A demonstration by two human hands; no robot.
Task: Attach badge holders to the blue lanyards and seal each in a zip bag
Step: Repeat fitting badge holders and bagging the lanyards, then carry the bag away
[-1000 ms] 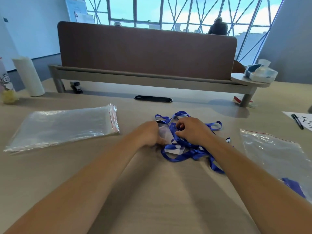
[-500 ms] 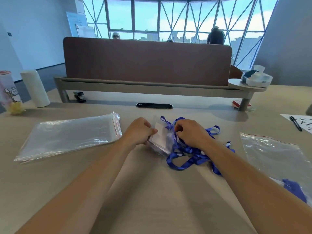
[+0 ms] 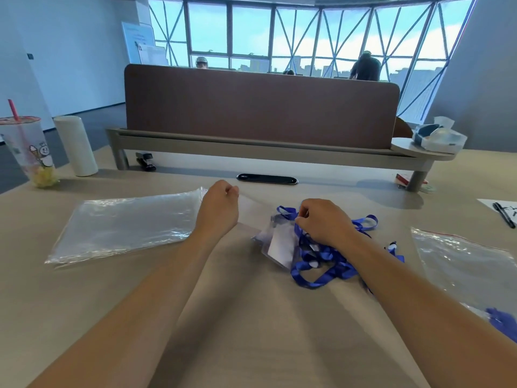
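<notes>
A tangle of blue lanyards (image 3: 327, 261) lies on the table just right of centre. Against its left side sits a small pile of clear badge holders (image 3: 279, 246) with a white card inside. My right hand (image 3: 324, 224) rests on the tangle, its fingers curled round a lanyard strap near the holders' top. My left hand (image 3: 221, 210) is up and to the left of the pile. It pinches a corner of one clear badge holder (image 3: 251, 207), which stretches back toward the pile. A stack of empty zip bags (image 3: 126, 225) lies at the left.
A zip bag (image 3: 461, 264) holding a blue lanyard lies at the right. A drink cup (image 3: 28, 152), a white roll (image 3: 75, 147) and a stapler (image 3: 145, 161) stand at the back left. The brown divider (image 3: 260, 107) closes the back. A pen (image 3: 503, 214) lies on paper far right.
My left hand has moved up and left, away from the pile, drawing a clear holder with it. My right hand stays on the lanyards. The view has tilted upward.
</notes>
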